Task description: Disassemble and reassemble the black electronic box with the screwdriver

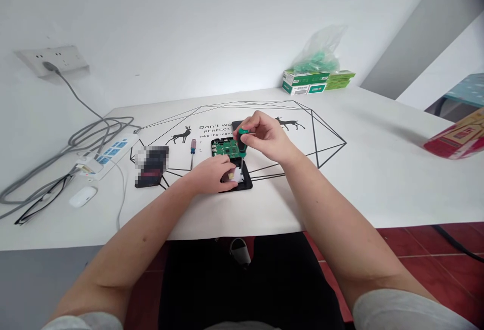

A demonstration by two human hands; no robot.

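A black device casing [246, 181] lies open on the table, with a green circuit board [224, 149] in its upper part and a whitish part [237, 174] in its lower part. My right hand [266, 135] grips a green and black screwdriver [242, 144] near its top, holding it upright with the shaft pointing down at the lower part. Resting on the casing's lower left, my left hand [215, 173] has its thumb and fingers apart around the whitish part. A dark flat piece [237, 127] lies behind the board, partly covered by my right hand.
A small screwdriver [193, 149] and a blurred dark object [152, 167] lie left of the casing. Farther left are a power strip [113, 154], glasses [41, 201] and a white case [82, 196]. Green boxes [306, 77] stand at the back; a red package [456, 135] is far right.
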